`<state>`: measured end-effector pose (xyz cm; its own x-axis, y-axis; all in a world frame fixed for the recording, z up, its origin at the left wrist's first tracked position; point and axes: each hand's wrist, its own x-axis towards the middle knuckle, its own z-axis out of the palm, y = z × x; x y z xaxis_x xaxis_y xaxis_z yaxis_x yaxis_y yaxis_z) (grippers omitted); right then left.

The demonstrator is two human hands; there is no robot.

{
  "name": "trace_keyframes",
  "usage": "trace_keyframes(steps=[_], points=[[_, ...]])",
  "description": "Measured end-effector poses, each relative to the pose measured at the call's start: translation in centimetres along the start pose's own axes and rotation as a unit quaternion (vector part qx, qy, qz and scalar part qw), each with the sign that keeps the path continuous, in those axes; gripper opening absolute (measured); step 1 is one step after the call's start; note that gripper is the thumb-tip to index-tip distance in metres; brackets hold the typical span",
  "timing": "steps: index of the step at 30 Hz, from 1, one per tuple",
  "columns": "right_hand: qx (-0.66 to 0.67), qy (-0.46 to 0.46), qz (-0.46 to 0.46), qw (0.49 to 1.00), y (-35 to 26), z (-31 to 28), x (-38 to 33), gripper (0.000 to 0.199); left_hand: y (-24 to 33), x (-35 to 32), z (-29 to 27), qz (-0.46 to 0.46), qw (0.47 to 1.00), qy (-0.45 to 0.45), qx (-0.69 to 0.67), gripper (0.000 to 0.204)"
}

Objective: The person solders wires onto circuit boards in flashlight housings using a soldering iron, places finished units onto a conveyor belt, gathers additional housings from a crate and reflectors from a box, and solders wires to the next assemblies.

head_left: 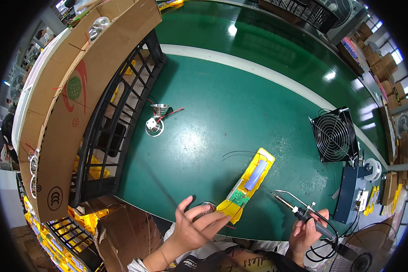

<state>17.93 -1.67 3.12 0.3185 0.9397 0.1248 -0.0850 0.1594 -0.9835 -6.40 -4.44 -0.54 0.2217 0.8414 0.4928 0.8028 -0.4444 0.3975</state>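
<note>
Yellow housing: lay on the green table
Left hand: bent fingers were at its near end; grip could not be told
Right hand: fingers were wrapped round the soldering iron

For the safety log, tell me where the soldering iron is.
In the head view's lower right, the soldering iron is in the right hand, right of the yellow housing.

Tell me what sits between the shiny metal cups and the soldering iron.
The yellow casing, with a blue cylinder inside, as the head view shows.
</note>
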Motion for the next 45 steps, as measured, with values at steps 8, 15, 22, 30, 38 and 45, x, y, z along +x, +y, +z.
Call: trace_keyframes(steps=[8, 15, 22, 30, 38, 45], points=[[-0.017, -0.031, 0.015, 0.999, -0.7, 0.5, -0.4, 0.03, 1.3, 0.7, 1.0, -0.132, 0.985, 0.082, -0.069, 0.018], [-0.087, -0.053, 0.041, 0.994, -2.0, 2.4, -0.7, 0.037, 2.6, 1.8, 1.8, -0.203, 0.971, 0.121, -0.045, 0.017], [-0.144, -0.064, 0.079, 0.984, -2.5, 3.3, -0.6, 0.037, 2.3, 1.4, 2.2, -0.204, 0.971, 0.106, -0.06, 0.016], [-0.167, -0.061, 0.07, 0.982, -2.5, 3.9, -0.5, 0.037, 2.3, 1.1, 2.3, -0.202, 0.971, 0.107, -0.07, 0.018], [-0.173, -0.057, 0.078, 0.98, -2.6, 4.1, -0.6, 0.039, 2.1, 1.0, 2.4, -0.196, 0.971, 0.112, -0.076, 0.018], [-0.177, -0.047, 0.075, 0.98, -2.5, 4.1, -0.7, 0.04, 2.1, 0.9, 2.4, -0.193, 0.973, 0.104, -0.073, 0.019]])
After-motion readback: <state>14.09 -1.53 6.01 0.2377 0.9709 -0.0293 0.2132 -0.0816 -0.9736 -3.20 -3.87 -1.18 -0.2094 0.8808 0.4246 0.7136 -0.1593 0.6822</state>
